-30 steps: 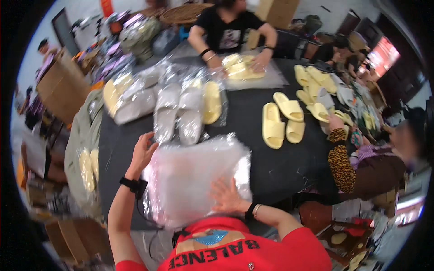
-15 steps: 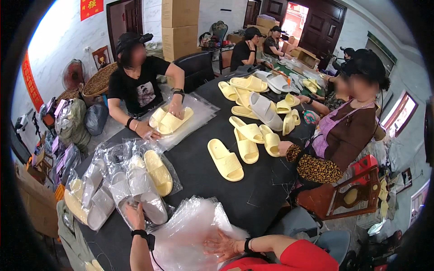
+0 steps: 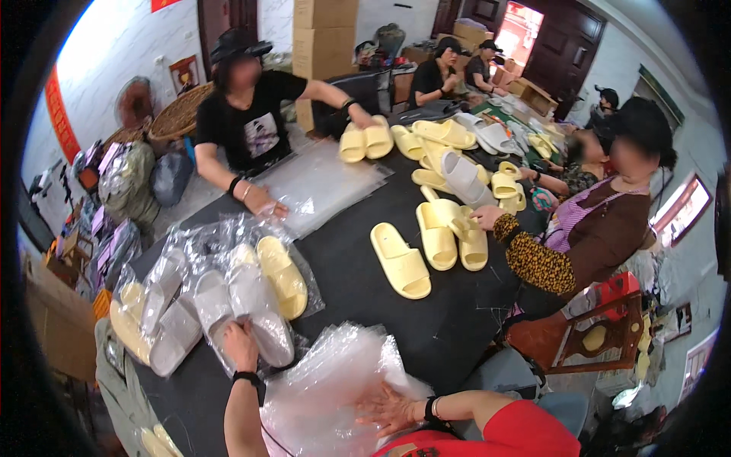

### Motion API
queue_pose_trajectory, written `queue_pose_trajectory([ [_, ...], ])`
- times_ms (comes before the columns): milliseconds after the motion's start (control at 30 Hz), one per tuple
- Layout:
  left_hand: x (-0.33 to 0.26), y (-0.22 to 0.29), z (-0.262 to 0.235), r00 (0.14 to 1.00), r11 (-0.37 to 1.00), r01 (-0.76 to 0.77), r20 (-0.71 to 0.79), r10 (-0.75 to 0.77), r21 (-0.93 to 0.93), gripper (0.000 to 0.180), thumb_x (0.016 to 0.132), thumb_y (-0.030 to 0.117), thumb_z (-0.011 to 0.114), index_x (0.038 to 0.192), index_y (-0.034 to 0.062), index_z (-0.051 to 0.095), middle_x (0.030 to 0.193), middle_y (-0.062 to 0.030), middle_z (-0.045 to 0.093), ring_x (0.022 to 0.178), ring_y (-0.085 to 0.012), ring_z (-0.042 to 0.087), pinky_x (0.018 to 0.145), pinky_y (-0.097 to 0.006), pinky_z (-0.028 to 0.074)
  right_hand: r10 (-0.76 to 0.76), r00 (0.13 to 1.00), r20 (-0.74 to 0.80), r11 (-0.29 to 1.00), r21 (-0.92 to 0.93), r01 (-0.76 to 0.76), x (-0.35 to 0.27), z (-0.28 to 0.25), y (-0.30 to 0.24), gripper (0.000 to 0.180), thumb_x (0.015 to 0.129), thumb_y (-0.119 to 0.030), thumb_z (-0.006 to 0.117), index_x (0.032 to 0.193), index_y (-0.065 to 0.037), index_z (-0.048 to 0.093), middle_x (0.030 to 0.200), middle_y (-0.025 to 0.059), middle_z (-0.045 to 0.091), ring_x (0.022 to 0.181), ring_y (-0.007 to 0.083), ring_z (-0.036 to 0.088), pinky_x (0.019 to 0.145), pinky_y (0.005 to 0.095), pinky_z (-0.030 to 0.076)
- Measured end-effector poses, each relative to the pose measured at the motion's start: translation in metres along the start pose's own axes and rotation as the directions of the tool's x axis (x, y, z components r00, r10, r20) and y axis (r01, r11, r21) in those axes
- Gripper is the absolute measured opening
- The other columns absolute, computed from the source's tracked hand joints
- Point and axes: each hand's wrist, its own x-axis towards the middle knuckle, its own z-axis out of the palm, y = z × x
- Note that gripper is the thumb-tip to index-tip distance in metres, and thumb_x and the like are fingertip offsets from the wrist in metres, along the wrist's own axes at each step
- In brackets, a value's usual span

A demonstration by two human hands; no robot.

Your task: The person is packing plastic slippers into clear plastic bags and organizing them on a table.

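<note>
My left hand, with a black band on the wrist, lies on the near end of a bagged pair of pale grey slippers, fingers curled over the bag. More bagged pairs, grey and yellow, lie side by side on the black table to its left and behind it. My right hand presses flat, fingers spread, on a loose stack of clear plastic bags at the table's near edge.
Loose yellow slippers lie mid-table. A person in patterned sleeves handles a pair at the right. Another person in black works over clear bags at the far side. A wooden chair stands right; sacks and boxes stand left.
My left hand has left the edge of the bag stack and moved forward onto the bagged grey slippers. My right hand stays flat on the stack. My head has tilted up, showing more of the room.
</note>
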Motion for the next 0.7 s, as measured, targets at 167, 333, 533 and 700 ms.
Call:
queue_pose_trajectory([
  [167,-0.001,0.002,-0.009,0.984,0.951,-0.028,-0.177,-0.029,-0.308,0.041,0.073,0.009,0.062,0.111,-0.0003,0.051,0.107,-0.0189,0.052,0.104,-0.0347,0.047,0.091,-0.042,0.037,-0.073,0.975,-0.211,0.997,-0.025,0.069,0.003,0.031,0.013,0.068,0.077,-0.061,0.050,0.135,-0.030,0.036,0.145,0.0100,0.024,0.135,0.0297,0.019,0.094,0.0719,0.008],
  [333,0.022,0.025,-0.045,0.980,0.965,-0.099,-0.195,0.051,-0.243,0.063,0.065,0.013,0.064,0.124,0.0097,0.042,0.123,-0.0180,0.043,0.114,-0.0364,0.041,0.094,-0.050,0.032,-0.014,0.984,-0.179,1.000,0.002,0.014,0.001,0.013,-0.002,0.065,0.076,-0.063,0.049,0.131,-0.031,0.042,0.145,0.0066,0.026,0.134,0.0284,0.021,0.094,0.0714,0.008],
  [533,0.057,0.020,-0.069,0.943,0.970,-0.224,0.272,0.191,0.097,0.105,0.054,0.034,0.081,0.141,0.0227,0.023,0.145,-0.0218,0.016,0.132,-0.0445,0.016,0.101,-0.064,0.016,-0.045,0.965,-0.258,0.999,-0.005,0.045,0.001,0.027,0.005,0.068,0.073,-0.062,0.051,0.134,-0.032,0.039,0.145,0.0066,0.027,0.134,0.0304,0.020,0.092,0.0725,0.006],
  [700,0.100,-0.002,-0.049,0.825,0.908,-0.385,0.504,0.256,0.167,0.117,0.041,0.041,0.086,0.140,0.0235,0.025,0.139,-0.0231,0.030,0.124,-0.0477,0.029,0.096,-0.065,0.024,-0.030,0.963,-0.269,0.995,0.086,0.055,0.004,0.036,0.014,0.063,0.082,-0.059,0.045,0.137,-0.031,0.035,0.147,0.0071,0.024,0.137,0.0267,0.015,0.096,0.0702,0.002],
])
